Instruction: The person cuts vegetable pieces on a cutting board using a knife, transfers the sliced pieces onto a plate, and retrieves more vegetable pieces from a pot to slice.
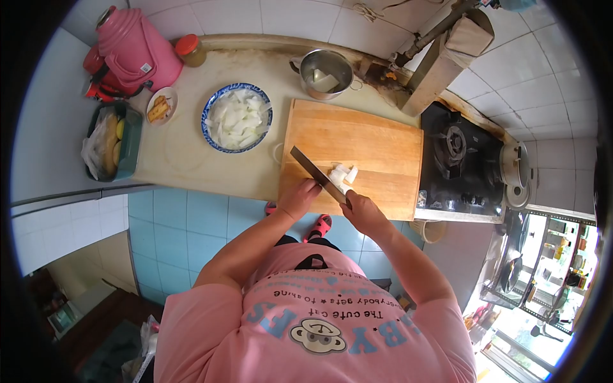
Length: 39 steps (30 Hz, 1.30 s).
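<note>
My right hand [359, 209] is closed round the handle of a knife [314, 171], whose broad blade points up and left over the wooden cutting board [357, 134]. My left hand [301, 199] is at the board's near edge, left of the blade, with its fingers bent together; whatever they hold, if anything, is hidden. White cut pieces [343, 175] lie on the board just right of the blade. Left of the board, a blue-rimmed bowl [205, 121] is full of pale slices [239, 120].
A metal pot [325, 60] with pale chunks stands behind the board. The black gas stove [456, 166] is at the right. On the left are a small dish [171, 96], a red-lidded jar [190, 51], a pink thermos [137, 48] and a green basket [129, 143].
</note>
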{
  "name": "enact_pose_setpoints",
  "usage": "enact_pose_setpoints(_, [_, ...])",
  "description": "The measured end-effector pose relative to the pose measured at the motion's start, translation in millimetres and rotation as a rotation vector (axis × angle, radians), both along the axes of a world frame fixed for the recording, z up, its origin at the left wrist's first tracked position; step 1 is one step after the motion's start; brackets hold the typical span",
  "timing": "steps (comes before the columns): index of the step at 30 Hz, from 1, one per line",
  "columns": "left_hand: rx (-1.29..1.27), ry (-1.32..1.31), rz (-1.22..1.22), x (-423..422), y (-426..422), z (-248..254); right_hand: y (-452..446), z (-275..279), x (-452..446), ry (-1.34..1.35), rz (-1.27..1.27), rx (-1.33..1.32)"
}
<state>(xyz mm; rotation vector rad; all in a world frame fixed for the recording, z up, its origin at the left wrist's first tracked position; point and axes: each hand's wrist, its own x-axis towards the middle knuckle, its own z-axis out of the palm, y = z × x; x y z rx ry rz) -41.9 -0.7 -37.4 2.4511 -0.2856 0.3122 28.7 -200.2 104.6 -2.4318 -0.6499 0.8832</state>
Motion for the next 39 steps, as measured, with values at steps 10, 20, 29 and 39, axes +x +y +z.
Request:
enact_pose_setpoints(10, [-0.027,-0.031,0.005,0.8,-0.2,-3.0,5.2,-8.3,1.7,0.005,0.015,-0.031])
enact_pose_setpoints(20, [-0.015,-0.004,-0.025,2.5,2.3,-10.4,4.9,-47.0,-3.6,-0.056,-0.098,0.069])
enact_pose_setpoints(29, [0.009,0.092,-0.012,16.6,1.0,8.7,-23.0,-9.2,-1.2,-0.057,-0.242,0.237])
enact_pose_setpoints(39, [-0.195,-0.105,0.643,54.0,196.9,53.4,27.6,22.9,26.0,-0.261,-0.099,0.226])
